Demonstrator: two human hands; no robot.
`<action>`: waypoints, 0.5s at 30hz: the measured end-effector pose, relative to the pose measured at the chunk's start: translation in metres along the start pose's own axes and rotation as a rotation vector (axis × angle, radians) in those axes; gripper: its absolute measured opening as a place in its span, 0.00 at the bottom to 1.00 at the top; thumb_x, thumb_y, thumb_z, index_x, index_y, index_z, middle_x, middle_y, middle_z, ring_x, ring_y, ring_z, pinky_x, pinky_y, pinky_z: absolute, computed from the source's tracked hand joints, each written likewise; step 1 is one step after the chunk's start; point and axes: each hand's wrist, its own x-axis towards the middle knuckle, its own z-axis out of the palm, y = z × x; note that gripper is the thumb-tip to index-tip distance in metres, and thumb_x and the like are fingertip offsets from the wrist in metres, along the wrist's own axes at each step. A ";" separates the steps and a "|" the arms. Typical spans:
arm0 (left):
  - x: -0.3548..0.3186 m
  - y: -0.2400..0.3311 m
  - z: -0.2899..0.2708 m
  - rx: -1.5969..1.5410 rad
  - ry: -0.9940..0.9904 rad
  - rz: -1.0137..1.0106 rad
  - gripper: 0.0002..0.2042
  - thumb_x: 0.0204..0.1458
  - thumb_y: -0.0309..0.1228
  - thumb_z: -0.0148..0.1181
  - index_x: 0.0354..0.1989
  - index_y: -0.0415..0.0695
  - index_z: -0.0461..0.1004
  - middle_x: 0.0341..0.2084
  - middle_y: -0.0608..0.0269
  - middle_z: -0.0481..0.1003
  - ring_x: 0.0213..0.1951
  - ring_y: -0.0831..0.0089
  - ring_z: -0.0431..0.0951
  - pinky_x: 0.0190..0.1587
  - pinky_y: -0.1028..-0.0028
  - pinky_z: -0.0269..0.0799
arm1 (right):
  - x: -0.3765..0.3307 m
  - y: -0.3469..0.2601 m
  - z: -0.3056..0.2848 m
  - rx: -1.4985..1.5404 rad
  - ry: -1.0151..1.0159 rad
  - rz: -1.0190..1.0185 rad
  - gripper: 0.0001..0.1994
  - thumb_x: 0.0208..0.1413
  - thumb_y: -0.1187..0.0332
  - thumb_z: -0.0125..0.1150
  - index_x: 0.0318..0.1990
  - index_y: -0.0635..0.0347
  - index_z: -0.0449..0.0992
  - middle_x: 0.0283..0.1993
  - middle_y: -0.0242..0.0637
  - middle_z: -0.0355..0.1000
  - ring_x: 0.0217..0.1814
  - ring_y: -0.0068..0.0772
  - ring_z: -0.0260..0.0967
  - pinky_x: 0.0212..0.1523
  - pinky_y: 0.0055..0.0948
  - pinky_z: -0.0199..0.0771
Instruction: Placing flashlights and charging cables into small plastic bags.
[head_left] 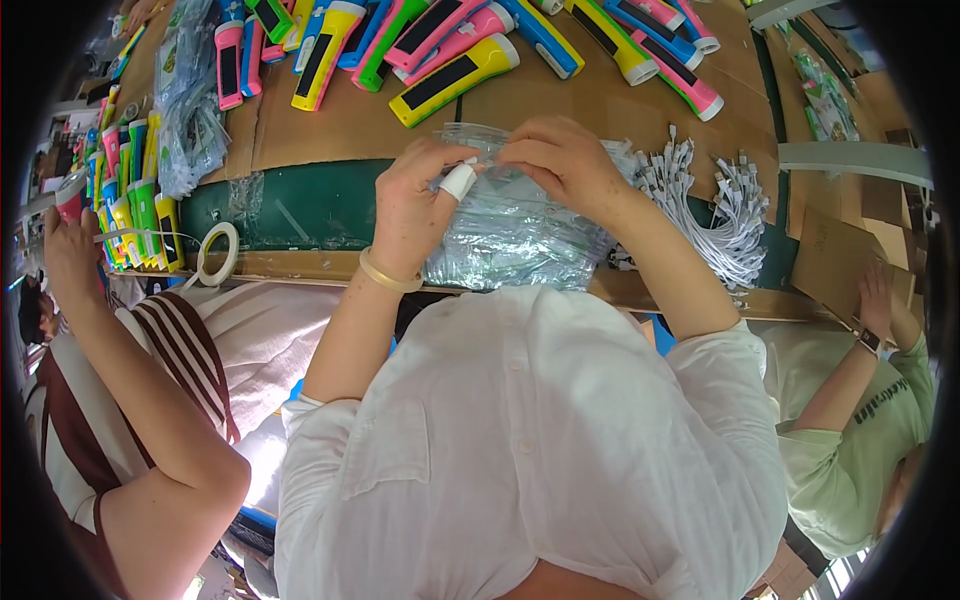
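In front of my body lies a stack of clear plastic bags (pixel 530 240). My left hand (pixel 415 195), with white tape wrapped round one finger and a pale band on the wrist, pinches the top edge of a clear plastic bag (pixel 487 150). Close beside it, my right hand (pixel 570 165) has thumb and fingers pinched on that same edge. Just right of the stack lies a bundle of white cables (pixel 700 215), partly behind my right forearm. A yellow and pink flashlight (pixel 455 80) with a dark panel lies beyond my hands.
Several colourful flashlights (pixel 610 40) lie along the far side. More plastic packaging (pixel 190 110) is heaped at the left, near a white tape roll (pixel 217 254) and upright flashlights (pixel 140 220). A co-worker's arm (pixel 150 370) is at left; another person's hand (pixel 874 300) touches a cardboard box (pixel 840 265) at right.
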 end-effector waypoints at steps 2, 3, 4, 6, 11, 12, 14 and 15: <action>0.002 -0.001 0.005 0.062 -0.033 0.186 0.16 0.45 0.17 0.64 0.44 0.44 0.79 0.34 0.56 0.76 0.39 0.55 0.76 0.42 0.64 0.74 | -0.002 0.000 0.000 -0.003 0.000 0.007 0.12 0.49 0.75 0.68 0.42 0.50 0.79 0.40 0.33 0.74 0.44 0.43 0.73 0.43 0.40 0.73; 0.006 0.001 0.005 0.186 -0.095 0.337 0.18 0.44 0.15 0.62 0.45 0.44 0.77 0.34 0.55 0.75 0.39 0.54 0.76 0.43 0.62 0.74 | -0.003 0.000 0.001 0.003 -0.002 0.013 0.12 0.49 0.74 0.68 0.42 0.53 0.79 0.41 0.34 0.75 0.44 0.44 0.73 0.42 0.39 0.73; 0.006 0.000 0.005 0.184 -0.090 0.341 0.18 0.44 0.15 0.62 0.45 0.44 0.77 0.34 0.55 0.75 0.39 0.54 0.76 0.43 0.62 0.74 | -0.006 0.003 0.001 -0.003 -0.003 0.009 0.12 0.49 0.74 0.68 0.42 0.53 0.79 0.41 0.34 0.75 0.44 0.44 0.73 0.42 0.39 0.73; 0.005 -0.009 0.006 0.306 -0.145 0.347 0.16 0.42 0.15 0.62 0.42 0.44 0.78 0.33 0.55 0.74 0.39 0.53 0.76 0.43 0.61 0.74 | -0.014 0.011 -0.007 -0.143 -0.066 -0.051 0.10 0.49 0.71 0.70 0.40 0.56 0.79 0.41 0.36 0.74 0.44 0.45 0.73 0.42 0.39 0.73; -0.005 -0.019 0.005 0.181 -0.096 0.222 0.15 0.39 0.16 0.62 0.38 0.44 0.77 0.35 0.57 0.74 0.41 0.54 0.75 0.43 0.61 0.74 | -0.023 0.060 -0.073 -0.077 -0.376 0.364 0.10 0.50 0.67 0.72 0.39 0.58 0.81 0.39 0.35 0.75 0.42 0.35 0.73 0.41 0.32 0.72; -0.006 -0.019 0.005 0.180 -0.085 0.193 0.14 0.39 0.16 0.62 0.36 0.45 0.77 0.36 0.58 0.75 0.41 0.55 0.75 0.43 0.61 0.74 | -0.016 0.067 -0.082 0.087 -0.458 0.536 0.11 0.51 0.65 0.72 0.38 0.59 0.81 0.38 0.34 0.75 0.41 0.31 0.73 0.41 0.30 0.72; -0.001 -0.011 0.010 0.250 -0.118 0.301 0.12 0.39 0.17 0.62 0.34 0.44 0.76 0.37 0.60 0.75 0.41 0.57 0.75 0.42 0.62 0.74 | 0.015 0.069 -0.079 0.034 -0.146 0.626 0.12 0.54 0.63 0.71 0.40 0.60 0.81 0.38 0.32 0.75 0.40 0.25 0.73 0.40 0.27 0.71; 0.003 -0.004 0.013 0.320 -0.152 0.407 0.11 0.39 0.19 0.62 0.33 0.44 0.75 0.38 0.62 0.75 0.40 0.58 0.76 0.42 0.64 0.75 | 0.029 0.085 -0.073 -0.149 -0.087 0.572 0.17 0.54 0.58 0.71 0.47 0.59 0.80 0.44 0.36 0.77 0.39 0.29 0.74 0.42 0.29 0.73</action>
